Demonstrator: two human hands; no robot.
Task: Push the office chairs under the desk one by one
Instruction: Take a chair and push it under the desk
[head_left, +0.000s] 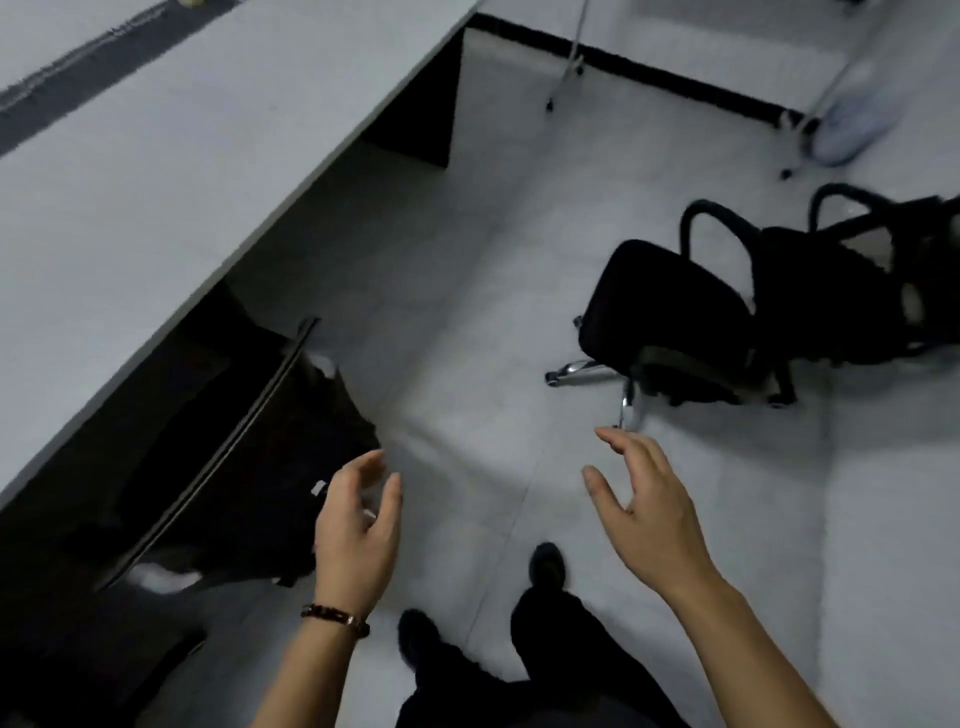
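A long grey desk (171, 171) runs diagonally across the left. One black office chair (244, 467) sits tucked under its edge at the lower left, backrest top toward me. My left hand (358, 535), with a beaded bracelet, hovers just right of that chair, fingers apart, holding nothing. My right hand (649, 514) is raised over the floor, fingers spread and empty. A second black office chair (727, 317) with armrests and a chrome wheeled base stands free on the floor at the right, well away from the desk and beyond my right hand.
Pale tiled floor (467, 312) lies between the desk and the free chair. A dark desk side panel (421, 119) stands at the desk's far end. White metal legs (574, 62) and a pale bag (852, 119) stand by the black skirting at the back right. My feet (545, 566) are below.
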